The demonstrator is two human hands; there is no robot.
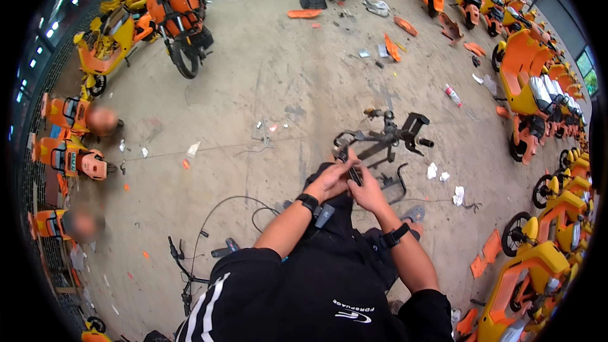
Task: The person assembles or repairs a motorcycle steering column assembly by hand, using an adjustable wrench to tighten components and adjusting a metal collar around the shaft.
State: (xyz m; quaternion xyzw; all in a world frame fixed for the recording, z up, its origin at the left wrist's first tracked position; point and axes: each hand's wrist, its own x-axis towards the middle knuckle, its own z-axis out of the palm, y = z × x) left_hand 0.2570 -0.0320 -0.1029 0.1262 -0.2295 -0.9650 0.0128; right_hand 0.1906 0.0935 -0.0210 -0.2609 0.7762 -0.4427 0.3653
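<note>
Head view is showing the left hand (335, 178) and right hand (368, 192) grasping a dark handle-like part (354, 176) near the bare metal frame (381, 142); a detached handlebar (187, 278) is lying on the floor (228, 101), while work is seemingly continuing, remainder unclear.

Above the lap (339, 216), the left hand (335, 177) and right hand (370, 195) sit close together, fingers (348, 165) curled, arms (283, 225) stretched forward.

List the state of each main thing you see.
Black rod-shaped part: held by left hand and right hand
Dark metal frame: without panels
Black handlebar: lying on floor
Red-and-white cylindrical container: on its side
White paper scrap: crumpled
Curved orange plastic panel: detached
</note>
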